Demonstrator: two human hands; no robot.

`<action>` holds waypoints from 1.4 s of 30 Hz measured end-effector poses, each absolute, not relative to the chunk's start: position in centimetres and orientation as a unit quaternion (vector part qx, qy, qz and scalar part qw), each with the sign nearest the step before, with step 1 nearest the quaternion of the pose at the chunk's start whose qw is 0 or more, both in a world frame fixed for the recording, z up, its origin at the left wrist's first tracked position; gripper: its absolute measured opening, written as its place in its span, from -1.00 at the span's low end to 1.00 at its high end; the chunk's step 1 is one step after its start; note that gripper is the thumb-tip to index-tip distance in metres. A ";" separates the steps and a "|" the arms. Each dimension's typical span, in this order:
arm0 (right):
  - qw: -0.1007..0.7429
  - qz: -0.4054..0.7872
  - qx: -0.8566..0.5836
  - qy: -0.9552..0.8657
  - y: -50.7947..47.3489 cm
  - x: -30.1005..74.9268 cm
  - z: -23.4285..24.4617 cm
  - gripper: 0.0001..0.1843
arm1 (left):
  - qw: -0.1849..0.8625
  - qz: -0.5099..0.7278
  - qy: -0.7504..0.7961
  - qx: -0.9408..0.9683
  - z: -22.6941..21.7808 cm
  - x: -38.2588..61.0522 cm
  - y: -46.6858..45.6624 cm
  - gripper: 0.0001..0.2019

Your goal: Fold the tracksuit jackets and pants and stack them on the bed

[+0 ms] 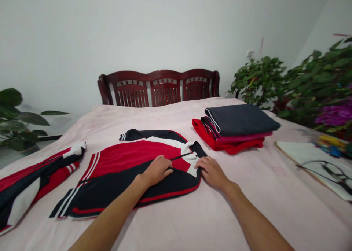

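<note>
Across the lower half of the view spreads a pink-covered surface point(275, 192), supporting every garment. Beyond it, at 12 o'clock, stands a dark wooden bench back point(165, 91).

At 8 o'clock from view centre, close in, lies a red, navy and white jacket point(121, 159). It is laid front up, collar toward 3 o'clock, apparently so that the zip line stays accessible. Farther out at 8 o'clock, a second garment point(49, 172) lies loosely bunched, apart from the jacket. At 3 o'clock, a folded stack point(242, 121) sits beyond the collar, seemingly to leave working room.

At 4 o'clock rests a pad point(302, 154). At 7 o'clock, the left hand point(158, 169) lies palm down beside the zip, fingers half curled, likely steadying the front. At 5 o'clock, the right hand point(212, 172) curls its fingers over the collar edge, likely to control it. Whether either hand pinches cloth cannot be determined. Glasses point(341, 178) rest on the pad.
</note>
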State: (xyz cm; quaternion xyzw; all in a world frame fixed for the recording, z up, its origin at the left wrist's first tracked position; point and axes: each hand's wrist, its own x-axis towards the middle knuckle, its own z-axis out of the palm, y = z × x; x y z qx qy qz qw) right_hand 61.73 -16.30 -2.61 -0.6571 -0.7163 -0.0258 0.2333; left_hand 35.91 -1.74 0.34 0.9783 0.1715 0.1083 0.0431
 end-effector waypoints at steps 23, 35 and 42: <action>0.206 -0.125 -0.654 -0.717 -15.5 59.7 -2.5 -0.69 | -0.022 0.202 0.268 0.942 -1.7 31.1 -3.9 -0.66; 0.174 -0.158 -0.700 -0.675 -15.1 60.4 -3.0 -0.66 | -0.029 0.103 0.319 0.942 -3.8 25.7 -3.1 -0.45; 0.160 -0.135 -0.704 -0.679 -15.1 60.3 -2.5 -0.69 | -0.029 0.090 0.430 0.898 -2.0 17.7 -2.8 -0.55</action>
